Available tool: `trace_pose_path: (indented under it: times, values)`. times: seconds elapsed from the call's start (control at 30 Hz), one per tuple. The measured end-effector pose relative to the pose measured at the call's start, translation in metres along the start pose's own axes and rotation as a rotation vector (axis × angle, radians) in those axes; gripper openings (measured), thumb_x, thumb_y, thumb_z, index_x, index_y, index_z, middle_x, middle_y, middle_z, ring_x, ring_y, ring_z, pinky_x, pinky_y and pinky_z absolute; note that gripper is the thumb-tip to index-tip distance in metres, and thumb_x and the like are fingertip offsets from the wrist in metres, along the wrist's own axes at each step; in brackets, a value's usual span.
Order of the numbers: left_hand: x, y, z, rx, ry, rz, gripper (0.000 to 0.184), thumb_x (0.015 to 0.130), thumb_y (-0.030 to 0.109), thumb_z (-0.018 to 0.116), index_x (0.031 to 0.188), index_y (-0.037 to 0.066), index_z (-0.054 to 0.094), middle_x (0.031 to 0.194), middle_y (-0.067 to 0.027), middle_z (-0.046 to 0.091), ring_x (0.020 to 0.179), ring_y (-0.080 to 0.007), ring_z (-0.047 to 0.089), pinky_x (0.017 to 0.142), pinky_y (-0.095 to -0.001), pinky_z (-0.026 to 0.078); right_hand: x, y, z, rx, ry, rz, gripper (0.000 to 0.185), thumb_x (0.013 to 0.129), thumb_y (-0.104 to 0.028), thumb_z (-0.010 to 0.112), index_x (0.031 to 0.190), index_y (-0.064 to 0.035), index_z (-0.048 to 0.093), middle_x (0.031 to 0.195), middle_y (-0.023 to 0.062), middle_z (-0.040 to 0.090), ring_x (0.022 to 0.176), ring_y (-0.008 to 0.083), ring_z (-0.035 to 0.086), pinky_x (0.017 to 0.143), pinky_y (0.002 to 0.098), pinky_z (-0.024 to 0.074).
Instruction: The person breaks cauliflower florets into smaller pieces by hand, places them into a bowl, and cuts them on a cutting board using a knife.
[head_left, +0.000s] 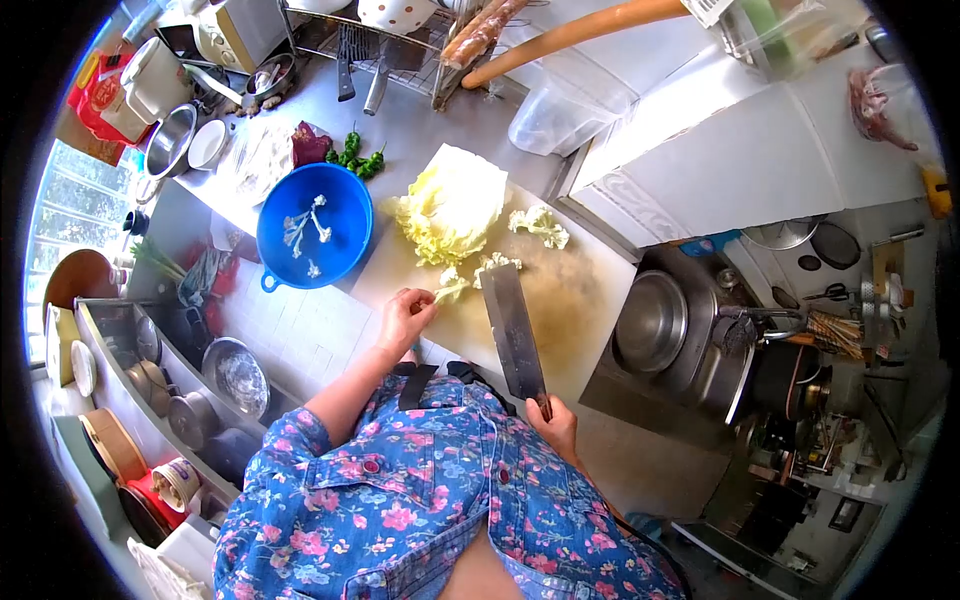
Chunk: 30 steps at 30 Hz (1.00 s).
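My right hand (556, 428) grips the handle of a cleaver (514, 335), its broad dark blade lying over the pale cutting board (590, 320). The blade's far end is beside a cauliflower floret (496, 264). At the board's near left edge, my left hand (405, 318) has its fingers closed at the stem of another cauliflower piece (452, 287). Beyond both hands sits a large pale vegetable head (455, 205) with frilly yellowish edges. More cut cauliflower (540, 226) lies to its right. Left of the board, a blue colander (315, 182) contains several cauliflower pieces.
Green peppers (355, 156) and a dark red package (311, 145) lie behind the colander. A sink with a metal basin (650, 320) is on the right. At the back are a wire rack (400, 55) and a clear plastic bin (550, 115). Pots (195, 418) fill shelves at left.
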<state>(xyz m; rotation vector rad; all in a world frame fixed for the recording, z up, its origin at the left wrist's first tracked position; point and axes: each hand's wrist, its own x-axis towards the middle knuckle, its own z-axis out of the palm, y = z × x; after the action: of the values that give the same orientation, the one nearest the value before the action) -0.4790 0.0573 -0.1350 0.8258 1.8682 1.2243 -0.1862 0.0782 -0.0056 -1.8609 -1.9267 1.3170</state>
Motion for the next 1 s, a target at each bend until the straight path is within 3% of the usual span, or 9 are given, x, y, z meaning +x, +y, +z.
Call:
trace_pose_path:
  times: [0.03, 0.17, 0.3, 0.4, 0.5, 0.67, 0.87, 1.0]
  values:
    - [-0.006, 0.012, -0.002, 0.083, 0.015, 0.032, 0.018, 0.076, 0.011, 0.068, 0.092, 0.002, 0.068, 0.079, -0.0082, 0.060, 0.062, -0.0150, 0.058, 0.059, -0.0277, 0.048, 0.002, 0.004, -0.003, 0.022, -0.008, -0.005, 0.028, 0.083, -0.026, 0.066, 0.081, 0.0011, 0.059, 0.059, 0.0107, 0.052, 0.053, 0.0163, 0.050, 0.054, 0.0346, 0.0436]
    - [-0.016, 0.021, 0.005, -0.247, -0.060, -0.254, 0.019, 0.086, 0.015, 0.064, 0.096, -0.001, 0.065, 0.066, -0.0033, 0.059, 0.056, -0.0114, 0.056, 0.053, -0.0237, 0.047, 0.010, 0.009, -0.019, 0.046, -0.014, -0.026, 0.027, 0.084, -0.025, 0.065, 0.083, 0.0015, 0.059, 0.059, 0.0095, 0.052, 0.055, 0.0141, 0.050, 0.054, 0.0337, 0.0435]
    - [-0.022, 0.033, 0.002, -0.599, -0.087, -0.493, 0.021, 0.087, 0.019, 0.064, 0.097, 0.000, 0.064, 0.070, -0.0035, 0.061, 0.057, -0.0119, 0.057, 0.052, -0.0236, 0.047, 0.020, 0.016, -0.034, 0.055, -0.051, -0.029, 0.027, 0.084, -0.024, 0.065, 0.086, 0.0022, 0.060, 0.059, 0.0089, 0.052, 0.055, 0.0131, 0.050, 0.053, 0.0328, 0.0431]
    - [-0.028, 0.033, 0.009, -0.536, -0.087, -0.470, 0.021, 0.088, 0.019, 0.062, 0.098, 0.000, 0.064, 0.072, -0.0037, 0.062, 0.057, -0.0111, 0.056, 0.052, -0.0235, 0.047, 0.025, 0.019, -0.042, 0.056, -0.073, -0.044, 0.027, 0.085, -0.024, 0.065, 0.087, 0.0025, 0.060, 0.060, 0.0085, 0.052, 0.056, 0.0122, 0.049, 0.054, 0.0319, 0.0430]
    - [-0.034, 0.032, 0.023, -0.272, -0.100, -0.288, 0.021, 0.089, 0.018, 0.061, 0.096, -0.001, 0.066, 0.073, -0.0035, 0.062, 0.059, -0.0099, 0.056, 0.052, -0.0231, 0.046, 0.028, 0.016, -0.049, 0.026, -0.100, -0.055, 0.027, 0.085, -0.024, 0.065, 0.087, 0.0025, 0.060, 0.060, 0.0082, 0.053, 0.056, 0.0116, 0.049, 0.054, 0.0314, 0.0431]
    - [-0.033, 0.038, 0.032, -0.123, -0.115, -0.372, 0.023, 0.086, 0.018, 0.063, 0.095, -0.002, 0.066, 0.069, -0.0049, 0.063, 0.056, -0.0102, 0.057, 0.051, -0.0249, 0.047, 0.031, 0.027, -0.053, 0.015, -0.127, -0.096, 0.027, 0.084, -0.024, 0.065, 0.086, 0.0020, 0.059, 0.059, 0.0090, 0.052, 0.054, 0.0128, 0.048, 0.053, 0.0322, 0.0427]
    - [-0.032, 0.038, 0.042, 0.129, -0.046, -0.284, 0.023, 0.082, 0.019, 0.063, 0.087, -0.003, 0.064, 0.067, -0.0079, 0.064, 0.052, -0.0143, 0.060, 0.050, -0.0278, 0.049, 0.035, 0.045, -0.055, -0.106, -0.176, -0.203, 0.027, 0.084, -0.025, 0.066, 0.082, 0.0002, 0.057, 0.058, 0.0115, 0.050, 0.051, 0.0189, 0.048, 0.053, 0.0334, 0.0430]
    - [-0.032, 0.044, 0.051, 0.147, -0.040, -0.295, 0.021, 0.081, 0.018, 0.062, 0.083, -0.003, 0.062, 0.066, -0.0110, 0.064, 0.051, -0.0181, 0.061, 0.050, -0.0316, 0.050, 0.035, 0.042, -0.057, -0.172, -0.207, -0.215, 0.027, 0.085, -0.028, 0.065, 0.083, -0.0015, 0.058, 0.062, 0.0148, 0.056, 0.055, 0.0275, 0.057, 0.055, 0.0368, 0.0456]
